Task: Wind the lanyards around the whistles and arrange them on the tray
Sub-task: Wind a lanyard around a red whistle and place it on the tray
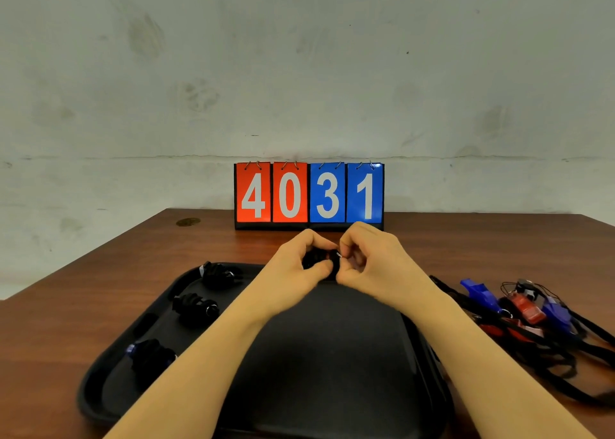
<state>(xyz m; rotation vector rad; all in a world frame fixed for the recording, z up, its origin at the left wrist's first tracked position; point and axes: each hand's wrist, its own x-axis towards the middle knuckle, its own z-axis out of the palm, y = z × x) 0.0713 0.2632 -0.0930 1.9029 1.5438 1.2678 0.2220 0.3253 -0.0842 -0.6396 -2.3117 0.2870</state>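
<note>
Both hands meet above the far edge of the black tray (pixel 109 382), near the middle of the wooden tabletop (pixel 100 272). The left hand (pixel 296 272) has its fingers curled around a black whistle (pixel 316 259) already bound in dark cord, thumb pressing it from below. The right hand (pixel 372 262) pinches at the whistle's end, where a small metal ring (pixel 338 255) glints between the fingertips; the remaining fingers are curled in toward the palm. The two hands are touching or nearly so around this bundle, and much of it is hidden by them.

Along the tray's left side lie three wound bundles in a column: one (pixel 219 274) at the far left corner, one (pixel 196 305) midway, and one (pixel 151 355) nearer the front, showing a bit of blue. The middle and right parts of the tray floor are bare under the forearms.

Toward the tabletop's right edge sits a tangle of unwound whistles, blue ones (pixel 479 290) and a red one (pixel 525 307), with black lanyards (pixel 562 362) looping loosely toward the front right. This pile lies just beside the tray's right rim.

At the far edge of the tabletop a scoreboard (pixel 309 194) stands upright reading 4031, just beyond the hands.
</note>
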